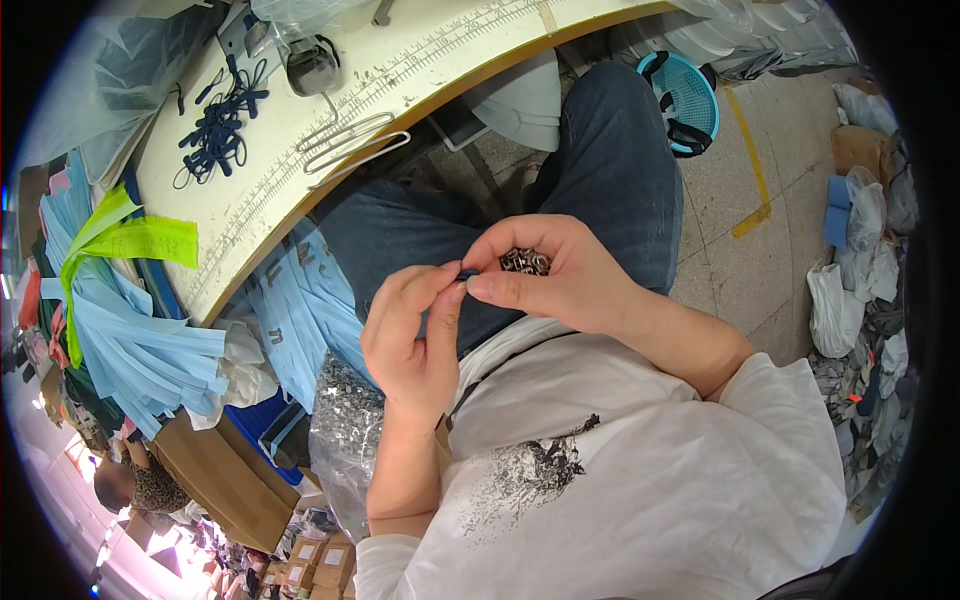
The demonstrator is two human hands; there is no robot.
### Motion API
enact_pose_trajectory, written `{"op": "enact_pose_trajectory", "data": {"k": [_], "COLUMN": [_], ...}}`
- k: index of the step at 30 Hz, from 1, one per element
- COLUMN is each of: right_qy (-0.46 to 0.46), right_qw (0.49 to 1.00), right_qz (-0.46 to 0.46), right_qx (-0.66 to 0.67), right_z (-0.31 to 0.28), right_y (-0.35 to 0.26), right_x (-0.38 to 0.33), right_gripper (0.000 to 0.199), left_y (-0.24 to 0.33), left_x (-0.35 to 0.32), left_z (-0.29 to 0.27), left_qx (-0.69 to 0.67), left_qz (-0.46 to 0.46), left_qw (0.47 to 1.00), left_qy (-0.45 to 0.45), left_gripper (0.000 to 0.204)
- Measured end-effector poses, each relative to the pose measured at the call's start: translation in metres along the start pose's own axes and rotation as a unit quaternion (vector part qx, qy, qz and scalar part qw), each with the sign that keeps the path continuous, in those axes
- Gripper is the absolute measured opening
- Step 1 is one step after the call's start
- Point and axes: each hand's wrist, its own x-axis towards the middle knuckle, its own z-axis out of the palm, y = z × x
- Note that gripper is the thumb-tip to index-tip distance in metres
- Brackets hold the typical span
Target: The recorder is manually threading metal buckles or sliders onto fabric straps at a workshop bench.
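Right hand (555,275): cupped, palm loosely clenched around a heap of small shiny metal pieces (525,262), over the lap.
Left hand (410,335): thumb and forefinger pinched on a tiny dark blue piece (466,273), touching the right thumb tip.
Bag (345,430): clear crinkled plastic, full of grey metal bits, beside the left forearm.
Table (420,70): cream top with ruler markings, dark blue cords (220,125) piled on it.
Strips (140,340): light blue fabric, with a neon-yellow band (130,240) lying across them.

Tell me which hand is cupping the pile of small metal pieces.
The right hand: small metal pieces sit in its curled palm. The left hand only pinches one small item at its fingertips.
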Motion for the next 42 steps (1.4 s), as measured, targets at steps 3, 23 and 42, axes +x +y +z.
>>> {"op": "enact_pose_trajectory", "data": {"k": [3, 23, 42], "right_qy": [0.009, 0.056, -0.017], "right_qw": [0.991, 0.948, 0.920], "right_qz": [0.110, 0.130, 0.215], "right_qx": [0.078, 0.285, 0.327], "right_z": [0.002, 0.004, 0.001], "right_y": [-0.010, -0.007, -0.010], "right_x": [-0.002, -0.002, -0.005], "right_gripper": [0.012, 0.015, 0.022], "left_y": [0.000, -0.016, 0.071], "left_x": [-0.003, -0.011, 0.197], "left_z": [0.001, 0.003, -0.016], "left_qx": [-0.007, -0.529, -0.090], "left_qz": [-0.027, -0.127, 0.141], "left_qw": [1.000, 0.837, 0.985], "left_qy": [0.005, -0.049, 0.042], "left_gripper": [0.020, 0.012, 0.021]}}
